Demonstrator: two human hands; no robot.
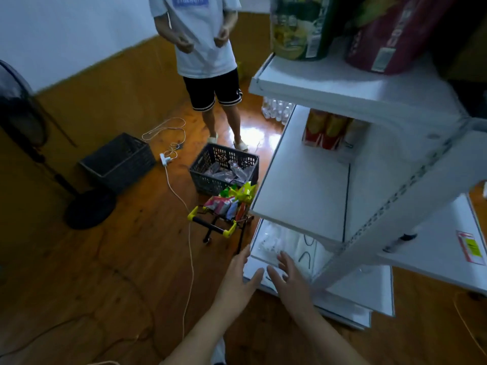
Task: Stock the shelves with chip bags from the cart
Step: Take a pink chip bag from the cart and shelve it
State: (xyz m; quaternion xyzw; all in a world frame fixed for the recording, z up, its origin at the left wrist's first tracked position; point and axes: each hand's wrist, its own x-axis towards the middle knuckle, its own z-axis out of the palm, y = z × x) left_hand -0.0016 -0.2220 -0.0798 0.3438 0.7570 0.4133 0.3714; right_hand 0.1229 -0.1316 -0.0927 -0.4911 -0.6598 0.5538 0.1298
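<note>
White shelves (pixel 303 185) stand beside the cart (pixel 221 217) of chip bags (pixel 224 202); your left hand (pixel 241 280) and right hand (pixel 288 281) hover released, fingers spread, grasping nothing.

Wooden floor (pixel 126 259), glossy. On it: small cart (pixel 224 214) with yellow handle ends, loaded with chip bags (pixel 229 201); dark crate (pixel 224 167) just behind it, wrappers inside; second dark crate (pixel 118 162) to the left; white cable (pixel 184 233); fan base (pixel 89 209). White shelf unit (pixel 303 185) stands right; top shelf bears two large bags (pixel 297 27), middle shelf red-yellow packs (pixel 326 130).
</note>
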